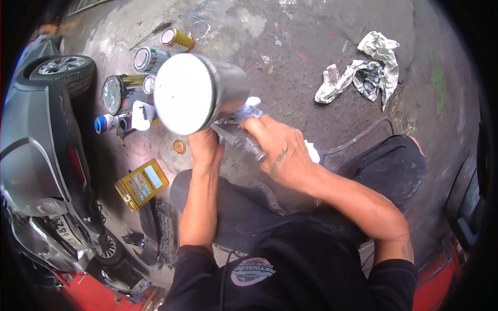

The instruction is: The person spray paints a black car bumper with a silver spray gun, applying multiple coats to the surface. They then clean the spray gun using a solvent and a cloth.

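Observation:
A paint spray gun (236, 139) with a large metal cup (232, 85) is held up in front of me, the cup's white lid (184, 93) turned toward my view. My left hand (204, 144) is closed around the gun just below the cup; its fingers are mostly hidden. Beside the gun's rear knobs, my right hand (282, 150) is closed, with a white cloth (250, 107) showing past its thumb. Another bit of white shows behind that wrist. The cup hides where the cloth meets the gun.
Paint-stained cans (111, 94), a green-white can (150, 59) and a yellow can (177, 39) stand at the left. A yellow rectangular tin (141, 184) and round cap (179, 146) are nearer. A grey car (52, 135) lines the left; crumpled paper (381, 72) lies far right.

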`<state>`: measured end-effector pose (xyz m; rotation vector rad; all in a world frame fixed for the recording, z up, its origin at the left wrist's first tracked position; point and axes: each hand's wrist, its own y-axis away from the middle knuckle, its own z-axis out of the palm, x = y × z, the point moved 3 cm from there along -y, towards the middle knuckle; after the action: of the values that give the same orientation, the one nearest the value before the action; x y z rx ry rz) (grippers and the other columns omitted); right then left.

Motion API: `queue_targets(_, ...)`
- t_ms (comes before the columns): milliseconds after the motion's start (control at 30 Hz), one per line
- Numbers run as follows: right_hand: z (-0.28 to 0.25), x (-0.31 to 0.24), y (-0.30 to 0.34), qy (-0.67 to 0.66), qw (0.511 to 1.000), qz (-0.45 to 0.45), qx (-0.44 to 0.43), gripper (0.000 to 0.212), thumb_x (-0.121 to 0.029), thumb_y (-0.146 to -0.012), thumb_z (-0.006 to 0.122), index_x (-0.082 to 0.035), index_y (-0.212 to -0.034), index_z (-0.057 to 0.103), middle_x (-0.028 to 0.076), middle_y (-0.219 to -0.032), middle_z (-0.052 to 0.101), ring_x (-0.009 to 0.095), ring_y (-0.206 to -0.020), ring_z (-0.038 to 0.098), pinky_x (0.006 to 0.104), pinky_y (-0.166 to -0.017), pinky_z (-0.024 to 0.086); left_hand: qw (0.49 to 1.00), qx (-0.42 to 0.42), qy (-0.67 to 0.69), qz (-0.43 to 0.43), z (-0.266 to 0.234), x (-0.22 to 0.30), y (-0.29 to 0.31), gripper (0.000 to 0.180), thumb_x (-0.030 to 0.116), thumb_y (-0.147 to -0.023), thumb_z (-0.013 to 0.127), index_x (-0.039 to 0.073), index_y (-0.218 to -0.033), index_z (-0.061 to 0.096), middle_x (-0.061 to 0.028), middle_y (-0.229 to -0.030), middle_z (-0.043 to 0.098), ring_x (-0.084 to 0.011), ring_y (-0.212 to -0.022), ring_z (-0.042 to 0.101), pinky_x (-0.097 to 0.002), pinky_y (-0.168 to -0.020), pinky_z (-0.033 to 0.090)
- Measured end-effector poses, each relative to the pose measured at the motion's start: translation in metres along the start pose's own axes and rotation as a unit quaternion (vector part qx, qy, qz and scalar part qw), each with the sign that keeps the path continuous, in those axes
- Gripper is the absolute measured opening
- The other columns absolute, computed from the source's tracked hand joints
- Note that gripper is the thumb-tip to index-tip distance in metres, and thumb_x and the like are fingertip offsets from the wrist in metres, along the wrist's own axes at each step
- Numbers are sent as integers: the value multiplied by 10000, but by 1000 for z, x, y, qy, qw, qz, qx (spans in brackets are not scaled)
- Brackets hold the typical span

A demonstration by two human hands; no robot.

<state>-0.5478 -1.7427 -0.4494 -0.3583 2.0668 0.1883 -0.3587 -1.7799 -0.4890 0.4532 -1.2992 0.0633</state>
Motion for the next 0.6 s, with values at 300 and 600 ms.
queue_targets(300,0,7,-7,-74,997,3,38,361,-36,-882,788,-38,-1196,610,198,-1084,711,415,-975,702,450,-812,553,1000,0,25,-15,15,-1,-6,196,16,-969,720,-18,-1161,703,-90,-1061,766,-133,-920,723,-282,-810,562)
queue_targets(600,2,15,-15,-128,988,90,20,247,-69,-955,771,-27,-1130,602,23,-855,648,121,-759,566,307,-700,476,996,15,-83,-12,11,-7,-18,112,110,-967,768,30,-995,694,-45,-874,731,-97,-719,663,-272,-611,512)
